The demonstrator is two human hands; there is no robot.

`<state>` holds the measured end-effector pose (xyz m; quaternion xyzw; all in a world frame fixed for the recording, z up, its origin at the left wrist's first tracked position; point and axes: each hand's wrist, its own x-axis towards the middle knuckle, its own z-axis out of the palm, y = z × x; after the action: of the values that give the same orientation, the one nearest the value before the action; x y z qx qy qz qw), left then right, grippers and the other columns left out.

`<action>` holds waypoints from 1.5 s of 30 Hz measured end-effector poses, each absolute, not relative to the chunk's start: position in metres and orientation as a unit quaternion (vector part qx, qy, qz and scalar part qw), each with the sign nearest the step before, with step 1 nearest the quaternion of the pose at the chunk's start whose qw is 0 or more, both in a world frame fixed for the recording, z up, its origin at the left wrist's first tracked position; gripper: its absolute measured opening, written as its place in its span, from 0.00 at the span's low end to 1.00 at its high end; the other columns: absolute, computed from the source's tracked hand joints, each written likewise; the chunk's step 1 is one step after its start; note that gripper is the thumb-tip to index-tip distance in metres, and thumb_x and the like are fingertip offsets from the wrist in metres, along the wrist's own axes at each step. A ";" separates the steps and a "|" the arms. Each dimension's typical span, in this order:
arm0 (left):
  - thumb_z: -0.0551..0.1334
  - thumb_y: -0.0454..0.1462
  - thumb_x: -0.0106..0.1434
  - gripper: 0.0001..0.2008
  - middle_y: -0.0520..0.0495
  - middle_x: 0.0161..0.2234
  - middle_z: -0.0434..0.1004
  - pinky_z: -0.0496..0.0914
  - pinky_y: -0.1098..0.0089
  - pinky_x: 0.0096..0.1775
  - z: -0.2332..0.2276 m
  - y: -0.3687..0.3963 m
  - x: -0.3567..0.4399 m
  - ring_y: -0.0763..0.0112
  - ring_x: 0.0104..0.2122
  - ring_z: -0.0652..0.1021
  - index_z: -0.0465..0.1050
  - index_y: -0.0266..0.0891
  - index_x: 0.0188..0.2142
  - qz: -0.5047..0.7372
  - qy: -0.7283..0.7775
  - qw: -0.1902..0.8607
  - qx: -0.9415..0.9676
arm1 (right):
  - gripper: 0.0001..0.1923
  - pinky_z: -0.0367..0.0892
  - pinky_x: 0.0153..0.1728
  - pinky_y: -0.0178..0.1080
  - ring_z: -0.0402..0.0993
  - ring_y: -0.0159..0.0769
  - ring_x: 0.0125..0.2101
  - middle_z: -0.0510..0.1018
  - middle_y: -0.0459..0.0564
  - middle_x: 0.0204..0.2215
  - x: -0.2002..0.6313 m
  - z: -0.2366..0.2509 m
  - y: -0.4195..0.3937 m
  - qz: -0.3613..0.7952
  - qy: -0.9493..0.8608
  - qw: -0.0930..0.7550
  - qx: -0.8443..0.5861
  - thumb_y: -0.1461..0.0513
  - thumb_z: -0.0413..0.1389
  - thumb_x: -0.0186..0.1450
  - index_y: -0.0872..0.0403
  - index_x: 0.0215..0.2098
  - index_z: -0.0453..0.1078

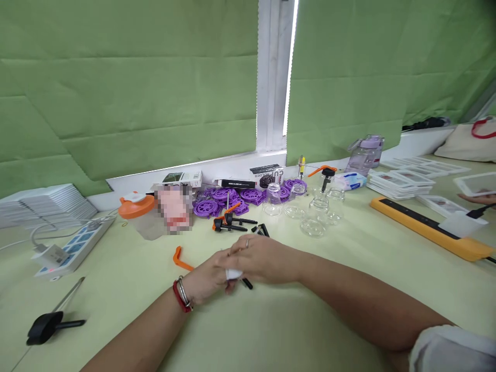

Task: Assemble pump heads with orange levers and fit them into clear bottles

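Object (pixel 234 274), white, under right grip (pixel 263 260)

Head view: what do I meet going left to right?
White blue-socketed power strip, translucent orange-lidded cup, bare left hand, silver-ringed right hand, translucent lilac bottle, cream red-handled bag.

Soft light across my feed!
I've got glare (pixel 291 67) between green shades (pixel 349 67), one patch (pixel 173 206) pixelated, edges stretched.
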<state>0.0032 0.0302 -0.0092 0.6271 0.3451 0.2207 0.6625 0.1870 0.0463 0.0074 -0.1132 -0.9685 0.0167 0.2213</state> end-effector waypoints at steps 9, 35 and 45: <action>0.61 0.45 0.58 0.14 0.51 0.31 0.68 0.64 0.72 0.25 -0.025 0.046 -0.002 0.79 0.22 0.68 0.68 0.37 0.37 0.428 0.432 0.627 0.487 | 0.10 0.61 0.27 0.34 0.71 0.35 0.27 0.77 0.52 0.27 0.234 -0.022 0.116 0.175 -0.701 0.248 -0.645 0.58 0.55 0.60 0.57 0.30 0.73; 0.63 0.42 0.57 0.12 0.50 0.29 0.69 0.70 0.68 0.30 -0.022 0.048 -0.002 0.73 0.25 0.73 0.67 0.37 0.36 0.509 0.405 0.635 0.416 | 0.05 0.56 0.26 0.31 0.65 0.29 0.25 0.74 0.45 0.25 0.189 -0.013 0.065 0.192 -0.863 0.200 -0.423 0.65 0.52 0.59 0.54 0.33 0.70; 0.69 0.31 0.45 0.22 0.53 0.33 0.67 0.67 0.69 0.34 -0.017 0.043 -0.003 0.75 0.30 0.70 0.64 0.39 0.38 0.470 0.429 0.600 0.485 | 0.08 0.59 0.32 0.33 0.68 0.33 0.31 0.75 0.47 0.31 0.191 -0.013 0.063 0.201 -0.873 0.216 -0.388 0.66 0.49 0.63 0.54 0.37 0.70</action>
<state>-0.0034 0.0433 -0.0171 0.4846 0.4288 0.4698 0.6005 0.1907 0.0633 -0.0127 -0.3877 -0.8733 0.2013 0.2157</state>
